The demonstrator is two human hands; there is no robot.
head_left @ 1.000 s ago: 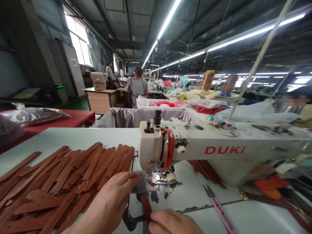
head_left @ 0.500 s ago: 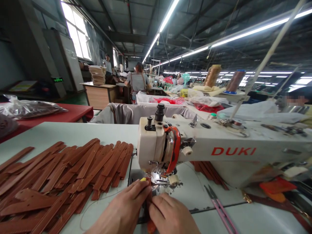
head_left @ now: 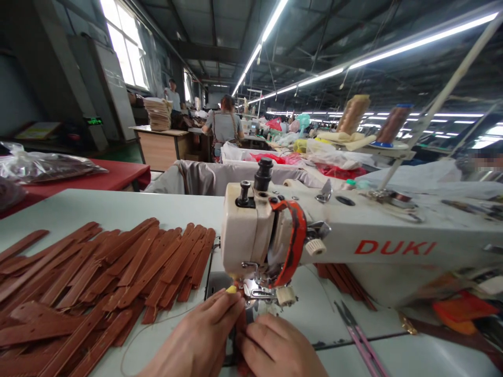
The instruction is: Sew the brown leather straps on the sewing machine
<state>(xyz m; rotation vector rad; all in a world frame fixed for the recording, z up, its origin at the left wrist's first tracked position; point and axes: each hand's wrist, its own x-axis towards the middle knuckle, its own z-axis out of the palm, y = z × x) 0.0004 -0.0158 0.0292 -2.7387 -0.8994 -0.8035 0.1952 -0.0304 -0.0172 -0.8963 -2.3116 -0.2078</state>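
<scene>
**Where the fingers crowd in, a brown strip half disappears**

The left hand rests bunched fingers on it, any grip unseen; the right hand has fingers curled shut on its nearer part. Just beyond, the sewing machine blocks the view behind its head. Loose strips overlap leftward on the counter; snips lie right. The held strip looks narrow.

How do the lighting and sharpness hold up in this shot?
Head view: window and ceiling tube blown out against a dim roof; bright glare by the presser foot. Head view: outer edges look stretched, distant background soft, machine lettering readable.
</scene>
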